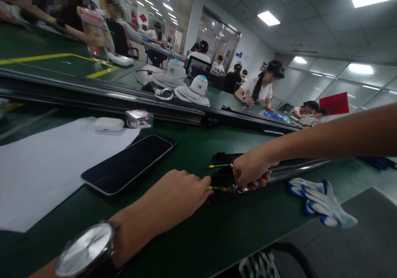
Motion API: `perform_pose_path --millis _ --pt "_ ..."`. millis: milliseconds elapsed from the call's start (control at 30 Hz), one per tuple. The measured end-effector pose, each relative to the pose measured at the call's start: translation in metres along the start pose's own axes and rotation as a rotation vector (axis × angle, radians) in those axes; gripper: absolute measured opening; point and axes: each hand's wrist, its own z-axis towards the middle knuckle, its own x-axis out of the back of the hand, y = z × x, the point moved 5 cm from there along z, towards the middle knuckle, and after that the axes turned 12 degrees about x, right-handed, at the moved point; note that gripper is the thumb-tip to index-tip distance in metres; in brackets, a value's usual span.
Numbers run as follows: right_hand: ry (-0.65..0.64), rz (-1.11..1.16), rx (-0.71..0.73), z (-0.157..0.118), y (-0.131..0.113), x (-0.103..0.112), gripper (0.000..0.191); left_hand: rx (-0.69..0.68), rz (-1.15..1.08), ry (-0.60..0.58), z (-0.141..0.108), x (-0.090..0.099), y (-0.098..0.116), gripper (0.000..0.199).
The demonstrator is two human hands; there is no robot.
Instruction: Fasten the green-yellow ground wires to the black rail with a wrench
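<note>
My left hand [182,193], with a watch [88,249] on the wrist, pinches a short green-and-yellow wire [219,188]. The wire's far end meets the curled fingers of my right hand [252,168]. Those fingers are closed around a shiny metal piece [242,190], mostly hidden, whose kind I cannot make out. A second green-and-yellow wire [218,166] sticks out to the left beside my right hand's knuckles. Beneath both wires lies a long black part [221,159], partly covered by the hand. Clear plastic wrapping [288,171] stretches to the right of it.
Left on the green table lie a phone [128,164], white paper [58,166], a white case [109,124] and a clear box [139,119]. Blue-and-white gloves [324,201] rest at right. Beyond the dark rail [124,104] stand fans [192,92]; several people sit farther off.
</note>
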Motion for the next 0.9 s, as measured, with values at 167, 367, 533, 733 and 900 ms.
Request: perform_pose_path --millis 167,367,533,733,900 --pt "0.001 -0.041 0.068 -0.008 0.004 0.010 0.025 -0.021 -0.021 0.024 -0.001 -0.008 -0.003 0.011" --pt "0.018 0.074 0.101 -0.006 0.009 0.012 0.025 -0.007 -0.082 -0.025 -0.002 -0.012 -0.006 0.004" --pt "-0.017 0.256 0.073 -0.002 0.019 0.007 0.027 -0.019 -0.092 0.009 -0.002 -0.017 -0.009 0.005" --pt "-0.064 0.491 0.072 0.003 0.028 -0.005 0.026 -0.033 -0.080 0.009 -0.004 -0.017 -0.006 0.008" --pt "-0.060 0.633 0.049 0.002 0.031 -0.016 0.028 -0.021 -0.094 -0.018 -0.005 -0.016 -0.005 0.006"
